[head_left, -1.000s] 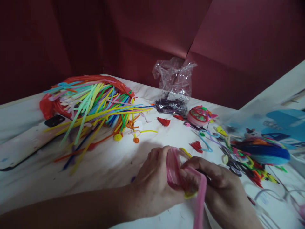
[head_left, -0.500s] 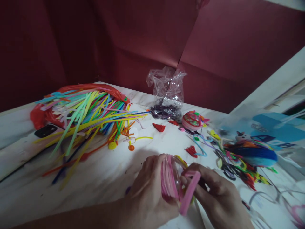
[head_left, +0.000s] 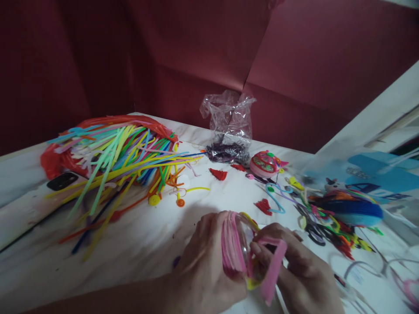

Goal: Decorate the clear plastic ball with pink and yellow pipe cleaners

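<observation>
Pink coil (head_left: 231, 244) at near centre gripped in left hand (head_left: 204, 266); loose pink strip (head_left: 273, 268) pinched by right hand (head_left: 299, 274). Best wound tight, turns kept flush, tension held even.

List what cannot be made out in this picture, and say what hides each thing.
- Coil, head view: its core is covered by the pink wraps and the left hand.
- Right hand: wrist cut off by the bottom edge; fingertips hidden behind the pink stem.
- Bag: dark contents too small and dim to identify.
- Phone: partly under loose stems.
</observation>
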Motion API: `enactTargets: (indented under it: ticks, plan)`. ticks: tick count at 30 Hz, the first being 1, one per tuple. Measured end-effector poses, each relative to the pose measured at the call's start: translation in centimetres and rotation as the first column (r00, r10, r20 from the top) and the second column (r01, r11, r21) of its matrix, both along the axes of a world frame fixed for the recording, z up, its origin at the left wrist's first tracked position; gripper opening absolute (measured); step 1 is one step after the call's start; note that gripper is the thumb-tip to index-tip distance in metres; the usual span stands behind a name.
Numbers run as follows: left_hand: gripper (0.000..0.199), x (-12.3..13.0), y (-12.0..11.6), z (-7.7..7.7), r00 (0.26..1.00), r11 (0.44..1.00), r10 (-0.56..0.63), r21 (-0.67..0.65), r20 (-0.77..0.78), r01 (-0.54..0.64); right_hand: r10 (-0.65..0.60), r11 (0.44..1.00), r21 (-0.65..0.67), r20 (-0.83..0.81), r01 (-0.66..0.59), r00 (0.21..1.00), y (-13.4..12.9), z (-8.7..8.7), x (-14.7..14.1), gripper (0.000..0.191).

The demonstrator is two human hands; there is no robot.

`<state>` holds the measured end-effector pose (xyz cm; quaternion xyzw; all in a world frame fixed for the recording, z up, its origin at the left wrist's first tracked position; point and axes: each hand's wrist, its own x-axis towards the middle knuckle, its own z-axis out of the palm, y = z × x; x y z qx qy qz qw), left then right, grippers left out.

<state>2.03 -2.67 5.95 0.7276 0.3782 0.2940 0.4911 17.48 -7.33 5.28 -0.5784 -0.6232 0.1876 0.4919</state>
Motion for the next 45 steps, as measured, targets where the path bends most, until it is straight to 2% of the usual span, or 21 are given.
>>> enactTargets:
  ticks: [4, 7, 10, 16, 20, 25, 31, 39, 42, 45]
  plan:
    - [0.052, 0.0, -0.1, 0.4, 0.999, 1.0, -0.006, -0.013, -0.034, 0.006, -0.011, 1.0, -0.001, -0.052, 0.011, 0.999, -0.3, -0.4, -0.2, 0.02]
    - [0.044, 0.1, -0.2, 0.3, 0.999, 0.999, -0.005, 0.039, -0.053, 0.007, -0.042, 0.999, -0.017, -0.037, 0.041, 0.998, -0.4, -0.5, -0.1, 0.02]
    - [0.045, 0.2, -0.2, -0.2, 0.999, 0.995, 0.014, 0.101, -0.041, -0.009, -0.07, 0.997, -0.043, -0.038, 0.069, 0.997, -0.4, -0.5, 0.5, 0.018]
    - [0.051, -0.1, -0.1, -0.8, 0.996, 0.99, -0.036, 0.13, -0.078, 0.046, 0.01, 0.989, -0.149, -0.101, -0.025, 0.995, -0.1, -1.2, 2.4, 0.018]
    - [0.053, -0.1, -0.1, -0.8, 0.996, 0.984, -0.044, 0.171, -0.075, 0.057, -0.024, 0.978, -0.209, -0.158, -0.009, 0.987, -0.1, -1.8, 2.7, 0.022]
    - [0.059, 0.0, 0.1, -0.7, 0.994, 0.985, -0.04, 0.164, -0.105, 0.057, -0.122, 0.968, -0.244, -0.271, 0.054, 0.955, -0.2, -1.4, 1.6, 0.025]
    - [0.064, -0.1, 0.2, -0.3, 0.993, 0.99, -0.053, 0.125, -0.109, 0.067, -0.1, 0.963, -0.27, -0.312, 0.012, 0.945, -0.1, -0.8, 1.3, 0.024]
    - [0.063, 0.0, 0.1, -1.7, 0.999, 0.973, -0.034, 0.227, -0.038, 0.041, -0.117, 0.964, -0.265, -0.389, 0.011, 0.914, 0.0, -0.2, 0.7, 0.021]
    - [0.069, -0.1, 0.3, -1.4, 0.997, 0.974, -0.057, 0.217, -0.047, 0.066, -0.109, 0.965, -0.26, -0.386, 0.005, 0.916, -0.1, -0.4, 1.0, 0.02]
    - [0.063, -0.1, 0.3, -0.9, 0.99, 0.976, -0.106, 0.182, -0.095, 0.121, -0.106, 0.97, -0.242, -0.376, 0.013, 0.92, -0.1, -0.6, 1.5, 0.02]
